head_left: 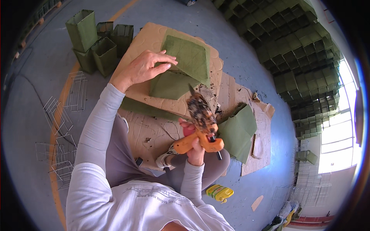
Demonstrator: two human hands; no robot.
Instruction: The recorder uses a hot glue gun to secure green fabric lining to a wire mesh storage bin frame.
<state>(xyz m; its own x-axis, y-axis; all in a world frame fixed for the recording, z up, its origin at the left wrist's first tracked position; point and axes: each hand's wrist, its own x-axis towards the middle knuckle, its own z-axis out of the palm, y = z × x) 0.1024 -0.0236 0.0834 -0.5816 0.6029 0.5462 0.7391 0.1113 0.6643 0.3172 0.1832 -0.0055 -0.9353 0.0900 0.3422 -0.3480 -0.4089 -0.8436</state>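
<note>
1. Felt-covered box, green and square, lies tilted on the cardboard sheet ahead of my knees, with a loose green felt flap spreading from under it toward me. It sits there because the cardboard gives a flat bed above the grey floor.
2. Cardboard sheet: its near edge overlaps more brown cardboard under my legs; its far left corner comes close to the finished green boxes. Open room lies mainly to the right, across the second cardboard piece toward another folded green felt piece.
3. Stacked green boxes fill the far right of the room in rows, well apart from my work.
4. Wire frames lie bare on the floor at my left, beside an orange painted line; they bound my left arm's sweep.
5. Left hand: flat and spread, fingers resting on the box's near left edge, palm on the cardboard. It grasps nothing; it presses the box so that it does not slide.
6. Right hand: closed round the handle of the orange glue gun, whose crusted nozzle points up and away toward the felt flap's near corner, just short of it.
7. Yellow bottle lies on the floor by my right knee, clear of both hands.
</note>
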